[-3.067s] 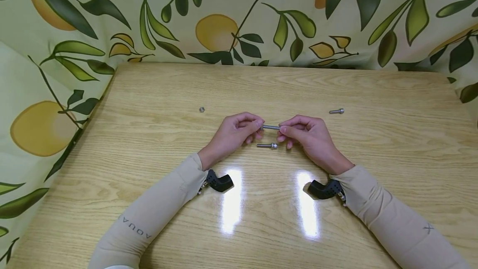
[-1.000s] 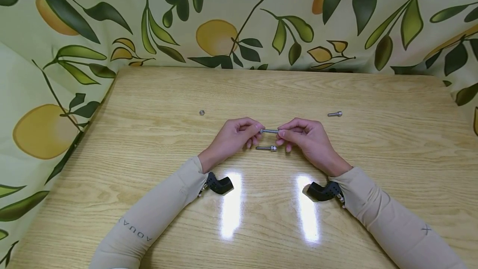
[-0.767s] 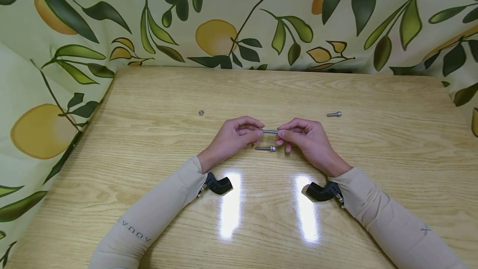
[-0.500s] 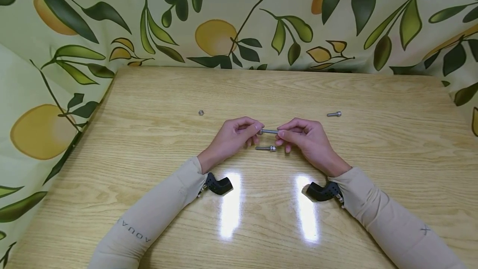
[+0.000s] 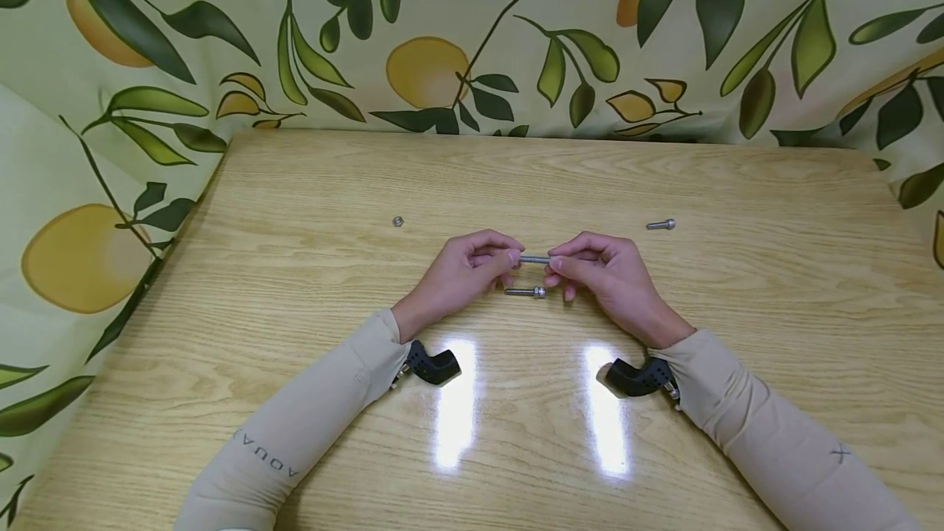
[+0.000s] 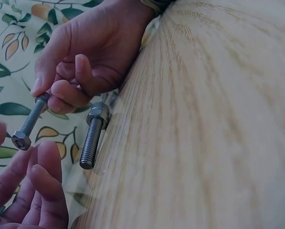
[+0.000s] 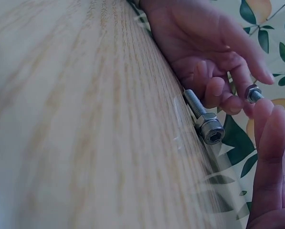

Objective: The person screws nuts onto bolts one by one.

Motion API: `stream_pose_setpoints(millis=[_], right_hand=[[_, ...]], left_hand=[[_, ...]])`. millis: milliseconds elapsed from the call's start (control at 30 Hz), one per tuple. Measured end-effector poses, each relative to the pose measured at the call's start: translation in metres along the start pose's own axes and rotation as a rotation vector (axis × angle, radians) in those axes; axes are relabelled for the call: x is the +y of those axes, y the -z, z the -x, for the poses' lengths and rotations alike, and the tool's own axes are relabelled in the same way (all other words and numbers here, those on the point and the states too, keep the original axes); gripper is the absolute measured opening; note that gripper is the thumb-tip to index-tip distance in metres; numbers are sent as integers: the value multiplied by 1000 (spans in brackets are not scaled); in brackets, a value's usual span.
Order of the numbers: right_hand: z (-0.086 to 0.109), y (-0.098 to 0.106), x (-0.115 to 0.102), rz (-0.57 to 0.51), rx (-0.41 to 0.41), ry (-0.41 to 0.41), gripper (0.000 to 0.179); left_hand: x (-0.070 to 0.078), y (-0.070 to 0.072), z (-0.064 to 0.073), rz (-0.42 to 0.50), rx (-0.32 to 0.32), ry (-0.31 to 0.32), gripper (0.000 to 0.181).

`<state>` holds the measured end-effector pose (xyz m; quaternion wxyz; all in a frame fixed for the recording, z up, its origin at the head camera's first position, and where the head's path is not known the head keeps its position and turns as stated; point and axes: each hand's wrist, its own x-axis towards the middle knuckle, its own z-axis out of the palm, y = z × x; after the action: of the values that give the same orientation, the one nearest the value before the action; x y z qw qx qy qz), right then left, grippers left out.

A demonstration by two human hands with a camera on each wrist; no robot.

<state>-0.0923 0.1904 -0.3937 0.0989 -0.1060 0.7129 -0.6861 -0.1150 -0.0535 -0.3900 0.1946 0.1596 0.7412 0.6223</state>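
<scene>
Between the two hands a metal bolt is held level above the table. My right hand pinches its head end between thumb and fingers. At the other end, a hex nut sits on the bolt's tip. The fingers of my left hand touch that nut from below, while its thumb stands a little apart in both wrist views. Just below the hands, a socket-head bolt lies on the table with a nut run up against its head.
A loose nut lies on the wooden table to the left, beyond the hands. A shorter bolt rests to the right. Behind the table hangs a leaf-and-fruit patterned cloth. Two bright reflections streak the table in front.
My left thumb and fingers shift back and forth at the nut end, the thumb now further forward over it. My right hand keeps its grip on the bolt head. The other parts stay put.
</scene>
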Motion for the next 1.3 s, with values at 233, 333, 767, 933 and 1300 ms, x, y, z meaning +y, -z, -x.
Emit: stream_pose_setpoints(millis=[233,333,767,933,1300], right_hand=[[0,0,0,6,0,3,18],[0,1,0,7,-2,4,18],[0,0,1,3,2,5,17],[0,-1,0,-5,-2,1,18],[-1,-1,1,20,-7,-12,20]], left_hand=[[-1,1,0,1,1,0,20],[-2,1,0,16,4,-5,28],[0,1,1,28,0,-6,25],[1,1,1,25,13,-3,27],[-2,1,0,49,2,-22,25]])
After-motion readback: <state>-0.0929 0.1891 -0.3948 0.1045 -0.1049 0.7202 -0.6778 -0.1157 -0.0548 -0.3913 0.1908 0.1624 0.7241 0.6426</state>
